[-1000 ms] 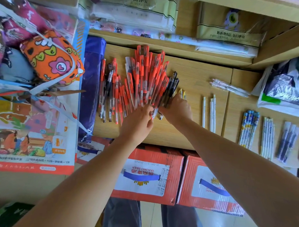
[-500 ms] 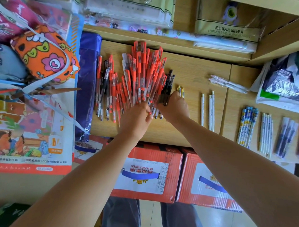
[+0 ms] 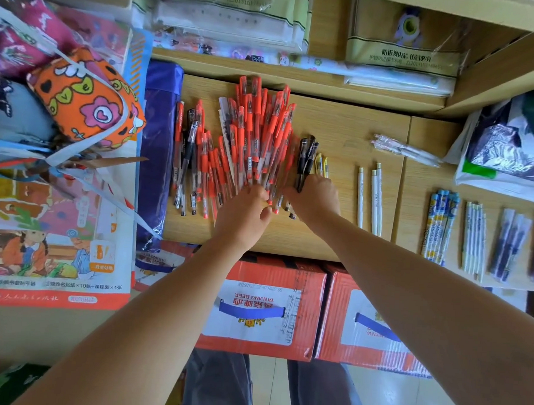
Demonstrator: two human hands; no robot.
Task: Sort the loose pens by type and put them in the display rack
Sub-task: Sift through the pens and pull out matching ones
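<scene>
At centre frame, my left hand pinches fanned red plastic gel pens on the wooden tabletop while my right hand grips slim black pens, apparently separating types.

Left arm: bare, stretched forward from the lower left.
Left grip: back up, fingers curled round the near ends of red pens.
Right arm: bare, angled in from the lower right.
Right grip: back up, fingers curled on black pens, just beside the left grip.
</scene>
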